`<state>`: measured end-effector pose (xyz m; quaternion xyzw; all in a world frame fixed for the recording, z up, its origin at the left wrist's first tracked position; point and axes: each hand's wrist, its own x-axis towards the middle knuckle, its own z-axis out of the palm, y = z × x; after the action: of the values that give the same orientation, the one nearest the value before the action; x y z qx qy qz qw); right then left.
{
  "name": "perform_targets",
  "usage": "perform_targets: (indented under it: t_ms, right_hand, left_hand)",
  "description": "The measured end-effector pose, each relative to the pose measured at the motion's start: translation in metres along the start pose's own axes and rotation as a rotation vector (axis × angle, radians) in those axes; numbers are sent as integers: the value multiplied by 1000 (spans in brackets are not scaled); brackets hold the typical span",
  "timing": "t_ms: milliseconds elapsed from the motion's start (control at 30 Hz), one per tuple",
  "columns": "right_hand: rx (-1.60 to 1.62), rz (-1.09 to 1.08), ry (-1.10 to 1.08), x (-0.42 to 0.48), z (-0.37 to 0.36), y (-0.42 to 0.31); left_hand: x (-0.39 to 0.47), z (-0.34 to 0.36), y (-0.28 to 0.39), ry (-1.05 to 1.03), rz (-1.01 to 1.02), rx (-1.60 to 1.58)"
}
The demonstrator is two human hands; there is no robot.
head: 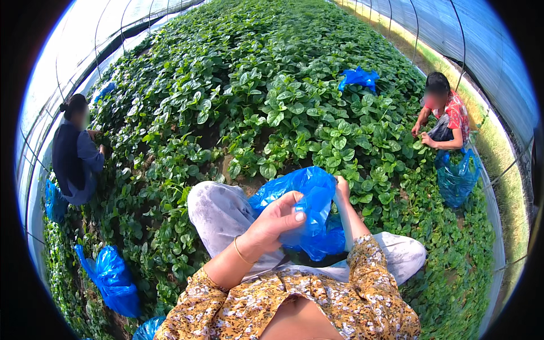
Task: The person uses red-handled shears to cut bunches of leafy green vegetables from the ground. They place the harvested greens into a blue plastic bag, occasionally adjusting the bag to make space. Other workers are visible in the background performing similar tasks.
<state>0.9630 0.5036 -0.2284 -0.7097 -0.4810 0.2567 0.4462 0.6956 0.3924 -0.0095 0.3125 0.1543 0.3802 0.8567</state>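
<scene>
A blue plastic bag (314,182) is spread between my hands, over my lap and crossed legs. My left hand (282,219) grips the bag's near part, with thumb and fingers on the film. At the bag's far right edge is my right hand (342,189), its fingers partly hidden behind the plastic. The lower folds of the bag hang between my knees. I cannot see what, if anything, is inside it. Low leafy green plants (276,106) grow right in front of my knees.
A person (76,148) crouches among the plants at left, another person (450,114) at right beside a blue bag of leaves (457,174). A filled blue bag (112,280) lies at lower left, another blue bag (359,78) on the plants ahead. Plastic tunnel walls (480,38) flank the bed.
</scene>
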Motion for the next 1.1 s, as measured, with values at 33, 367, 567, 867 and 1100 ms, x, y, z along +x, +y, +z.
perform_targets:
  t_ms: [33, 367, 567, 867, 1100]
  right_hand:
    - [-78, 7, 78, 32, -25, 21]
    - [570, -460, 338, 56, -180, -158]
    - [282, -356, 265, 79, -188, -117]
    - [488, -267, -183, 52, -139, -243]
    - [881, -307, -513, 23, -138, -280]
  left_hand:
    - [-1, 6, 7, -23, 38, 114]
    - [2, -93, 35, 195, -45, 828]
    - [16, -100, 61, 506, 249, 1583]
    - [89, 7, 2, 190, 799, 1876]
    - [163, -30, -9, 339, 721, 1129]
